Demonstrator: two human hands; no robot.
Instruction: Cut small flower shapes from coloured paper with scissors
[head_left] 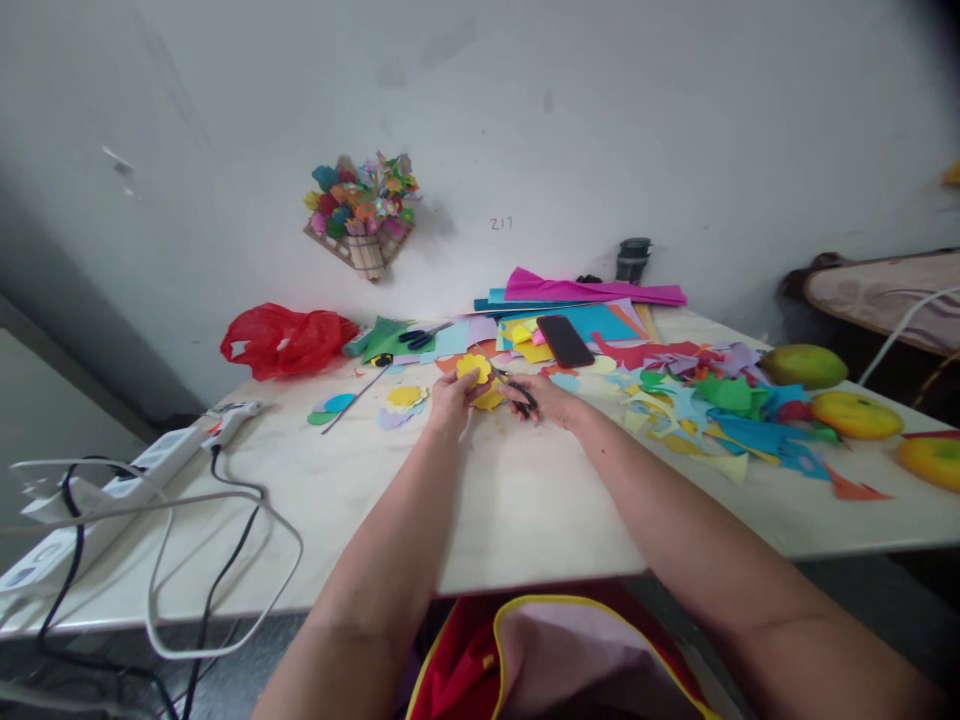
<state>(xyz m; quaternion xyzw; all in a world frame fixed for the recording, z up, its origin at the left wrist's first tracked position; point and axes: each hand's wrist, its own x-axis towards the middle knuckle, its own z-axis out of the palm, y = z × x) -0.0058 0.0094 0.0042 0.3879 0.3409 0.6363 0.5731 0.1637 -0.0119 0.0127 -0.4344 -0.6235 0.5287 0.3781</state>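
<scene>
My left hand (pixel 450 400) pinches a yellow paper flower shape (pixel 475 372) just above the white table (pixel 525 500). My right hand (pixel 541 398) grips black-handled scissors (pixel 517 390) whose blades point left at the yellow paper. Both hands meet near the middle of the table. A second yellow flower cutout (pixel 406 396) lies on the table just left of my left hand.
Coloured paper scraps (pixel 712 405) cover the right side, with mangoes (pixel 855 414) beyond. A black phone (pixel 565 341) rests on stacked paper sheets (pixel 592 295). Another pair of scissors (pixel 421 336), a red plastic bag (pixel 285 340), and a power strip with cables (pixel 127 480) lie left.
</scene>
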